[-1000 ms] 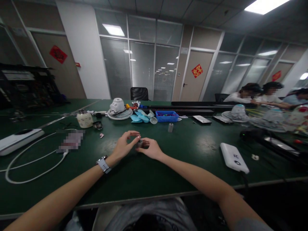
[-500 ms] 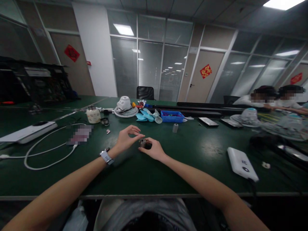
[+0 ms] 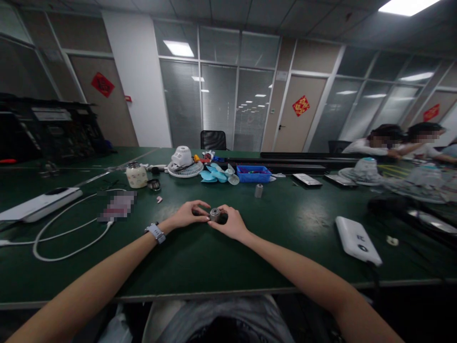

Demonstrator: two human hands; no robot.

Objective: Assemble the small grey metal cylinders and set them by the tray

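A small grey metal cylinder [image 3: 214,214] with a round opening or ring on top stands upright at the middle of the green table. My right hand [image 3: 230,223] grips it from the right, thumb in front and fingers behind. Just left of it, my left hand [image 3: 187,214] has its thumb and fingers apart and curved, the thumb tip close to the cylinder's side; whether it touches is unclear. A second metal cylinder [image 3: 259,191] stands farther back, right of my hands.
Behind my hands are a white fan body [image 3: 182,157], light-blue fan blades [image 3: 215,173] and a blue basket [image 3: 254,177]. A jar [image 3: 136,175] and a cabled phone [image 3: 118,206] lie left; a white power bank [image 3: 358,240] lies right. Two people sit at far right.
My left hand has come down from above the cylinder to its left side. My right hand keeps its grip. The view has shifted slightly.
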